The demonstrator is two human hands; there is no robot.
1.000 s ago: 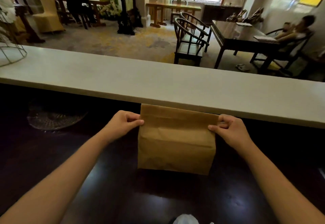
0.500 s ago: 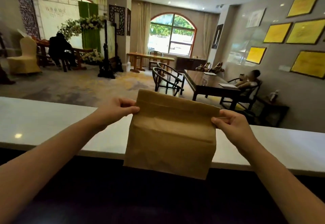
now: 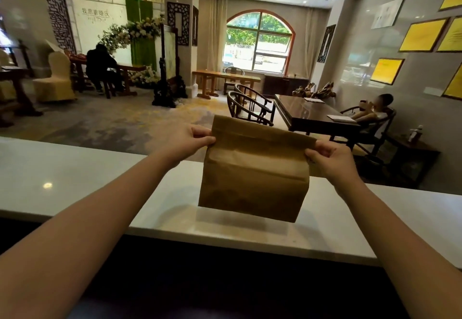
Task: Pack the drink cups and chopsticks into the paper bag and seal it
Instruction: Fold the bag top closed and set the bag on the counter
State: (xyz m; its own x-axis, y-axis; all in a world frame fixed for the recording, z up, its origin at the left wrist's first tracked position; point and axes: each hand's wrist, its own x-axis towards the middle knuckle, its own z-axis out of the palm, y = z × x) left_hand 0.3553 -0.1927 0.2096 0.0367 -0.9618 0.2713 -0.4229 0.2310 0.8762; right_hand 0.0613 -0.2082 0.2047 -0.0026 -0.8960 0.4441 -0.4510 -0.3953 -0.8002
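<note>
Paper bag [image 3: 255, 176] folded shut at top, held above white tabletop [image 3: 100, 188], left hand [image 3: 186, 141] pinching fold at 9 o'clock, right hand [image 3: 330, 161] pinching at 3 o'clock.

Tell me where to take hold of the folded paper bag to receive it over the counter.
Grip the paper bag by its folded top band, in the free middle between the left hand and right hand pinching its ends. Come from above on the far side of the white counter: the fold looks stiff, and the bag hangs clear, slightly tilted.
</note>
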